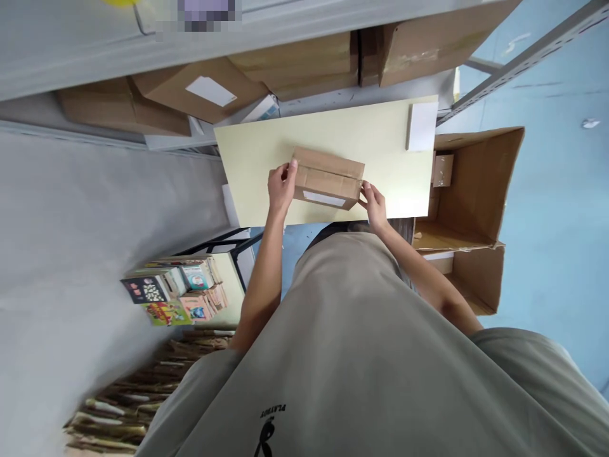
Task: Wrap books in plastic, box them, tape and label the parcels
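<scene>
A closed brown cardboard box (328,174) sits slightly askew over the pale yellow tabletop (257,158). Its top seam is taped, and a white label (324,199) shows on the side facing me. My left hand (282,184) grips the box's left end, thumb on the top edge. At the right end, my right hand (373,200) holds the near corner between thumb and fingers. Some fingertips of both hands are hidden by the box. Whether the box rests fully on the table or is slightly raised, I cannot tell.
A white stack, perhaps paper or labels (423,127), lies at the table's far right corner. Large cartons (304,63) fill the shelf behind. Open cardboard boxes (480,190) stand to the right. Stacked books (178,289) and flattened cardboard (128,393) are at the left.
</scene>
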Motion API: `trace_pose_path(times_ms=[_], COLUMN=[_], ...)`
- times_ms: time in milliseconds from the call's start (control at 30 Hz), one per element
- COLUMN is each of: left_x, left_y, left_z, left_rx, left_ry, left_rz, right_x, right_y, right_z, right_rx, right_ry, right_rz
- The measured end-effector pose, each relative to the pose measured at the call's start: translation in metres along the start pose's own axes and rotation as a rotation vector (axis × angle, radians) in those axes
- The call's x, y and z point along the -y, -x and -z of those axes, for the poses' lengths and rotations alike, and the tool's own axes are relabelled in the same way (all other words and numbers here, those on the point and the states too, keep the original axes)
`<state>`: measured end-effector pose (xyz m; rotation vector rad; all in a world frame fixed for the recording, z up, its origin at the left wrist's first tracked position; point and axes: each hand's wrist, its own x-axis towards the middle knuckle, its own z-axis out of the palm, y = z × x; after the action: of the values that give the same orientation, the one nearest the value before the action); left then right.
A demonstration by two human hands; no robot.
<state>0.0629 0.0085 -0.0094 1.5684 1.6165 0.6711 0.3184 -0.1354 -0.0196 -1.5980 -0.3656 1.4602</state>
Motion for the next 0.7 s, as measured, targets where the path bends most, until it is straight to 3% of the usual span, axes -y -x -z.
trace_pose_path(times_ms=[167, 300, 467, 700], left_x=[0.005, 0.008, 0.008, 0.012], left_y=[0.042, 0.052, 0.047, 0.045], left_z=[-0.029, -0.040, -0.037, -0.036], left_rx=[0.078, 0.162, 0.181, 0.206], left_ry=[0.021, -0.044, -0.064, -0.029], left_rz=[0.169, 0.229, 0.200, 0.176], right_x=[-0.006, -0.023, -0.034, -0.036], right_y=[-0.004, -0.021, -0.037, -0.032], right_z=[0.042, 0.058, 0.058, 0.040], right_rx=[-0.069, -0.125, -0.208, -0.257], right_ry=[0.167, 0.233, 0.309, 0.690], right_rz=[0.151, 0.222, 0.269, 0.314])
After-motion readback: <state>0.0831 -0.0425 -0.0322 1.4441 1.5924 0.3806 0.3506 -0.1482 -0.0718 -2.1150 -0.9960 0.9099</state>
